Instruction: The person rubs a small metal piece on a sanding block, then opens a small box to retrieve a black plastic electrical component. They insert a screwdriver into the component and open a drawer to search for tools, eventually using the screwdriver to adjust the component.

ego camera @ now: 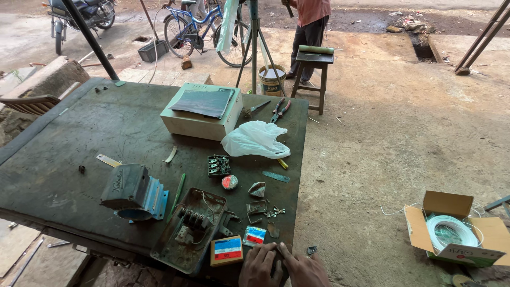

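Note:
My left hand (258, 266) and my right hand (304, 270) rest together at the near edge of the dark metal table (79, 127), fingers curled over a small dark thing I cannot make out. Just left of them lie a small orange box (227, 250) and a small red, white and blue packet (254, 235). An open grey switch housing (189, 229) with terminals and wires lies further left. Small metal brackets (258, 206) and screws are scattered above my hands.
A grey and blue motor part (133, 192), a green pen (178, 190), a terminal block (218, 165), a tape roll (229, 182), a white plastic bag (256, 139), pliers (281, 110) and a pale box (201, 111) are on the table. A person (309, 24) stands by a stool (313, 66). A carton of white wire (454, 229) sits on the ground.

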`<action>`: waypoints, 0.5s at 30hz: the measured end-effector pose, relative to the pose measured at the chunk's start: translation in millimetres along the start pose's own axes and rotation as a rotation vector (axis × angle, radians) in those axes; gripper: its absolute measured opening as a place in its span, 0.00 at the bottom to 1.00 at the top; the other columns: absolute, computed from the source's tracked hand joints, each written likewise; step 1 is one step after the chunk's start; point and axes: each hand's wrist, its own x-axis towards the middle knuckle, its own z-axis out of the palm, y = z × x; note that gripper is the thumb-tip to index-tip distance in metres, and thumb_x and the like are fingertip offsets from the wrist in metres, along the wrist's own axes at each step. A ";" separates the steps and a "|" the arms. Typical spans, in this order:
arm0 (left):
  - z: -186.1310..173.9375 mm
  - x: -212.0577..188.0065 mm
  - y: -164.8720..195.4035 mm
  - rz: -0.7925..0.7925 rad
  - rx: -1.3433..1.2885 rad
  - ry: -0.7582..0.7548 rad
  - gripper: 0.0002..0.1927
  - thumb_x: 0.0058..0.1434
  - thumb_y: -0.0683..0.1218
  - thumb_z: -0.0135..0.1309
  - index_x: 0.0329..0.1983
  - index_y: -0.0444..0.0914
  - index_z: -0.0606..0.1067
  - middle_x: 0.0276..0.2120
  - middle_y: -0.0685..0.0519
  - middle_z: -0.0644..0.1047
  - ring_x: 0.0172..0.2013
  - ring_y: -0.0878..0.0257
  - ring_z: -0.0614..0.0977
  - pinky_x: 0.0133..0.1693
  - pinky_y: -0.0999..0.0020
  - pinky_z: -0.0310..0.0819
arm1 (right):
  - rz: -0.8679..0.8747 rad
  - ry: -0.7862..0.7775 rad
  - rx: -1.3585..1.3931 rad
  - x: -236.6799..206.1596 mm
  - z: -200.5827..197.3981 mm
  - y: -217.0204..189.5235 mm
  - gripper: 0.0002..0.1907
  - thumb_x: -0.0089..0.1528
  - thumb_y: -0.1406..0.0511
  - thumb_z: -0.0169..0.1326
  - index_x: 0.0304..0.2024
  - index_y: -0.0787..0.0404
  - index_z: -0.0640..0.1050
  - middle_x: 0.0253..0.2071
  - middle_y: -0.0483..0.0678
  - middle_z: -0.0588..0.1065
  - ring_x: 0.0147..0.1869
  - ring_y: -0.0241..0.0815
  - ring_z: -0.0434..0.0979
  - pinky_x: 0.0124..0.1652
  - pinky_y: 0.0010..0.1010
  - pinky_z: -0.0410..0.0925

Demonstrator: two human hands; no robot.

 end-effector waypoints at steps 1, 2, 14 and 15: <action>-1.3 0.1 -1.0 -0.004 -0.005 -0.026 0.16 0.60 0.45 0.59 0.47 0.30 0.78 0.53 0.42 0.77 0.57 0.50 0.77 0.54 0.48 0.72 | -0.025 -0.027 -0.040 -2.9 1.4 2.7 0.29 0.69 0.56 0.49 0.73 0.46 0.63 0.32 0.45 0.78 0.29 0.35 0.76 0.43 0.37 0.61; -2.6 0.5 -1.5 -0.008 -0.012 -0.050 0.15 0.61 0.45 0.59 0.47 0.30 0.77 0.53 0.42 0.76 0.57 0.50 0.77 0.54 0.48 0.72 | -0.050 -0.055 -0.082 -5.7 2.5 5.3 0.29 0.70 0.54 0.48 0.74 0.44 0.63 0.32 0.45 0.77 0.30 0.36 0.77 0.46 0.37 0.60; -13.7 3.9 11.0 -0.030 -0.021 -0.032 0.15 0.60 0.45 0.59 0.45 0.30 0.77 0.55 0.41 0.75 0.58 0.50 0.76 0.54 0.49 0.70 | -0.071 0.046 -0.050 -7.3 8.8 13.7 0.29 0.68 0.55 0.50 0.72 0.42 0.65 0.40 0.47 0.77 0.31 0.35 0.78 0.38 0.36 0.63; -13.8 4.6 11.6 -0.024 -0.026 -0.039 0.14 0.60 0.45 0.59 0.44 0.30 0.77 0.55 0.40 0.75 0.58 0.49 0.75 0.54 0.49 0.70 | -0.035 -0.017 -0.064 -8.6 7.2 14.7 0.29 0.69 0.54 0.49 0.73 0.37 0.65 0.43 0.45 0.77 0.31 0.34 0.78 0.36 0.37 0.63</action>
